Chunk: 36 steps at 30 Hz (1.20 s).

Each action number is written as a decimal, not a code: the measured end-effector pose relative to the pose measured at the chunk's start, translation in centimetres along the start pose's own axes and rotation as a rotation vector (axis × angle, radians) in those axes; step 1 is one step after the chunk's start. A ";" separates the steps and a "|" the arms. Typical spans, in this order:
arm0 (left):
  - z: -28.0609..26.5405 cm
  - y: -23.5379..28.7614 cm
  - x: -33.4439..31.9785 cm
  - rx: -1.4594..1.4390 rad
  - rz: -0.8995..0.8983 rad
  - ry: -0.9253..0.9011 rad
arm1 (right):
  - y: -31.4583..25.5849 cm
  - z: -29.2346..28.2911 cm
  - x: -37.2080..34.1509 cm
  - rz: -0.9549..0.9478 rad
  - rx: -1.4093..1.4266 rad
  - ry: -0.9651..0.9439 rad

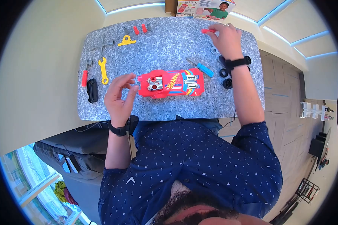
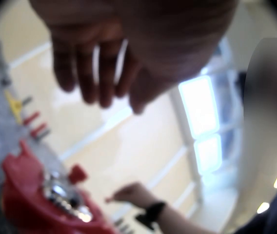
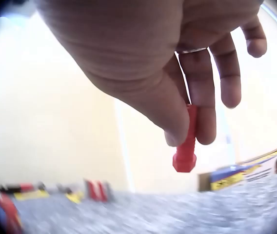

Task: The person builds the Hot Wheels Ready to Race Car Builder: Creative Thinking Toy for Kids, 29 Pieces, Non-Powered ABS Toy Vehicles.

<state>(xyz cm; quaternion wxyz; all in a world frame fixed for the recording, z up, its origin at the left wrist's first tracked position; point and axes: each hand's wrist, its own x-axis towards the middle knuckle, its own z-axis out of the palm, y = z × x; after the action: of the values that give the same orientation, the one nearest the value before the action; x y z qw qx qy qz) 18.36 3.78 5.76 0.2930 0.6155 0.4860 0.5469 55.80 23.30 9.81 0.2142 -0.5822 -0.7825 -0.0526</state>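
Between thumb and fingers, my right hand [image 1: 229, 41] pinches a red toy bolt [image 3: 185, 158], its six-sided head hanging down in the right wrist view. That hand is raised over the far right of the speckled table. A red toy car [image 1: 171, 93] with Hot Wheels stickers and silver engine parts lies across the middle. My left hand [image 1: 118, 99] is beside the car's left end, fingers loosely bent and holding nothing. A red piece [image 2: 78, 173] sticks up from the car's silver engine. Right of the car lies a screwdriver [image 1: 205, 70] with a blue handle.
Black wheels [image 1: 227, 83] lie near the right edge, partly under my right forearm. A yellow wrench [image 1: 103, 71], a grey cross-shaped part [image 1: 101, 45] and a black part [image 1: 92, 90] lie left. Red bolts [image 1: 144, 28] and a yellow piece [image 1: 127, 40] stand far back, with the toy's box [image 1: 214, 9] beyond.
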 end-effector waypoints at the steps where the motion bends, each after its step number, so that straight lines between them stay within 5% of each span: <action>1: 0.4 0.1 -0.1 -0.103 -0.027 0.028 | -2.1 -1.5 -0.8 -0.048 0.226 0.092; 5: 3.0 1.9 0.3 -0.482 -0.136 0.004 | -10.8 -5.0 -6.0 -0.080 1.135 0.000; 8: 4.8 2.4 -0.1 -0.597 -0.141 -0.010 | -14.0 -4.3 -9.3 -0.134 1.143 -0.077; 11: 5.4 1.5 -0.7 -0.491 -0.102 -0.016 | -15.2 -3.0 -11.8 0.039 1.270 -0.220; 17: 3.3 0.1 -0.3 0.085 -0.017 -0.101 | -8.6 -0.9 -12.7 -0.053 0.696 -0.064; 20: 3.3 -0.9 -0.8 0.154 -0.040 -0.126 | -5.3 -0.4 -12.9 0.094 0.562 -0.013; 26: 4.0 -1.5 -1.1 0.204 -0.010 -0.177 | -1.9 1.9 -13.4 0.050 0.382 0.026; 32: 4.0 -1.5 -1.0 0.240 -0.004 -0.172 | -0.9 4.2 -13.4 0.063 0.248 -0.130; 36: 3.3 -0.6 -0.5 0.219 -0.034 -0.119 | -0.7 4.1 -12.7 0.106 0.345 -0.092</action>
<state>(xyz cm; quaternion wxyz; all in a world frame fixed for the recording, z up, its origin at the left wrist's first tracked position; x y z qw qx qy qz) 21.35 4.12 4.30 0.2617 0.6669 0.5351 0.4478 56.91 13.14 1.24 0.2776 -0.5792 -0.7570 0.1203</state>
